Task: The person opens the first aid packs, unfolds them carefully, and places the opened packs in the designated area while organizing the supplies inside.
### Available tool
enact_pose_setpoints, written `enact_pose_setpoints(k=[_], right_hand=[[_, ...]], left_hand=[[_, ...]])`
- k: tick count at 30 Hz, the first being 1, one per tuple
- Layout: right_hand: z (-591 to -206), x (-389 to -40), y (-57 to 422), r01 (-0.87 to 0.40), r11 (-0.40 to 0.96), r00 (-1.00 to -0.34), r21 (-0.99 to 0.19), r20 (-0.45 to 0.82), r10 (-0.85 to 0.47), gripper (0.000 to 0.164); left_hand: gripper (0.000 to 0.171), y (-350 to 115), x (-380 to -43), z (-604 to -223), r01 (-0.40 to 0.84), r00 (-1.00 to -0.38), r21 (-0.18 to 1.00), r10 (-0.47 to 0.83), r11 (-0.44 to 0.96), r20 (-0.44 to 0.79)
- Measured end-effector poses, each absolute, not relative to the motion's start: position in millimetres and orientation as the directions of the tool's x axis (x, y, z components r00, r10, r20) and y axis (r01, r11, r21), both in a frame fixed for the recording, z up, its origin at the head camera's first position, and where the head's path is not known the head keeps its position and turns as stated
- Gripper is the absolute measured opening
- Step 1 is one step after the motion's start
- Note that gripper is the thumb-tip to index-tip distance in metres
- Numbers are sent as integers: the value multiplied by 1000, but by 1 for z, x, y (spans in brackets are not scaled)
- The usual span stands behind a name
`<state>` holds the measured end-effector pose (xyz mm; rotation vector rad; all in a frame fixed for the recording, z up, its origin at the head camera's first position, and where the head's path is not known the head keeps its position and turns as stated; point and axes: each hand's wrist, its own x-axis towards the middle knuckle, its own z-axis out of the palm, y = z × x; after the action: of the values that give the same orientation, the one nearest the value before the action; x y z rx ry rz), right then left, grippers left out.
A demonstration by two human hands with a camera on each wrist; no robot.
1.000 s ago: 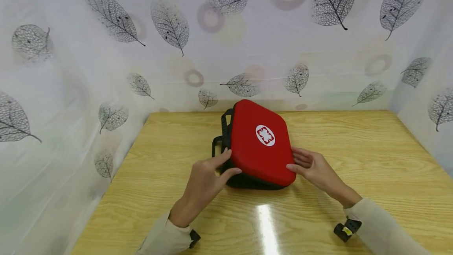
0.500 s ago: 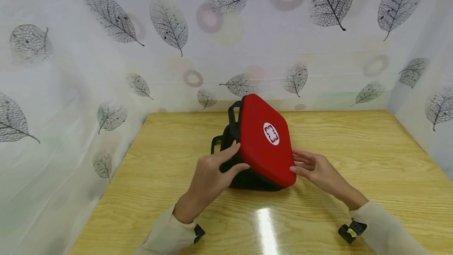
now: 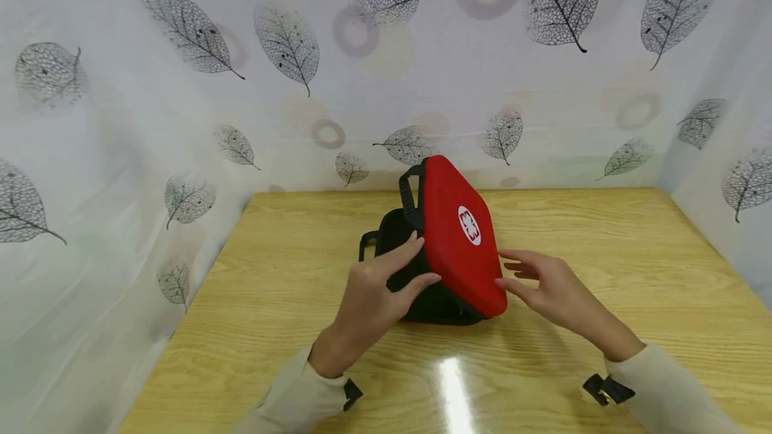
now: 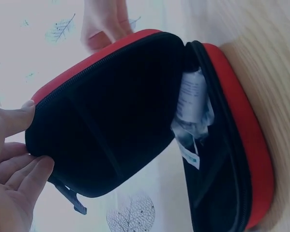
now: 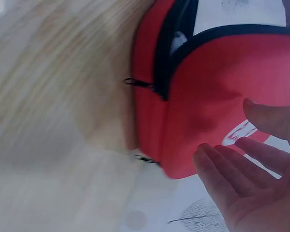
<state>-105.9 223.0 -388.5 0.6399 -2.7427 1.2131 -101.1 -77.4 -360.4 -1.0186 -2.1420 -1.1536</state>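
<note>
A red first-aid case (image 3: 461, 240) with a white cross emblem stands on the table, its lid tilted up and black lining showing. My left hand (image 3: 368, 300) grips the lid's left edge beside a black handle (image 3: 410, 203), thumb on one side and fingers on the other. In the left wrist view, a white rolled item in clear wrapping (image 4: 192, 99) sits in the case's lower half. My right hand (image 3: 557, 290) is at the lid's right side, fingers extended and loosely bent; whether they touch is unclear. A zipper pull (image 5: 137, 83) hangs by the hinge side in the right wrist view.
The wooden table (image 3: 289, 246) runs back to a pale leaf-patterned curtain (image 3: 283, 132), which also hangs at both sides. A second black handle (image 3: 366, 241) sticks out left from the lower half. A light reflection lies near the table's front.
The lid has swung up and to the right, held by my left hand, so the gap above the lower half is wider. My right hand has shifted slightly right.
</note>
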Motion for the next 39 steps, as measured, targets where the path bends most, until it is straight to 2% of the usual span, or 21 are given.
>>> enact_pose_setpoints(k=[8, 19, 27, 35, 39], right_hand=[[-365, -101, 207, -610, 553, -791, -568, 483, -376, 51], [-318, -83, 173, -718, 594, -653, -364, 646, -394, 59], [-308, -79, 162, -626, 716, -705, -308, 616, -352, 56], [-302, -77, 165, -614, 725, -707, -311, 626, -329, 52], [-300, -74, 169, -602, 728, -714, -328, 629, -308, 49]], left_hand=[[57, -68, -100, -357, 794, -602, 474, 382, 382, 701], [57, -54, -100, -355, 823, -566, 455, 407, 341, 717], [59, -45, -98, -352, 849, -528, 433, 453, 304, 718], [67, -41, -99, -353, 872, -489, 407, 541, 272, 684], [64, -43, -99, -353, 863, -505, 415, 533, 289, 679]])
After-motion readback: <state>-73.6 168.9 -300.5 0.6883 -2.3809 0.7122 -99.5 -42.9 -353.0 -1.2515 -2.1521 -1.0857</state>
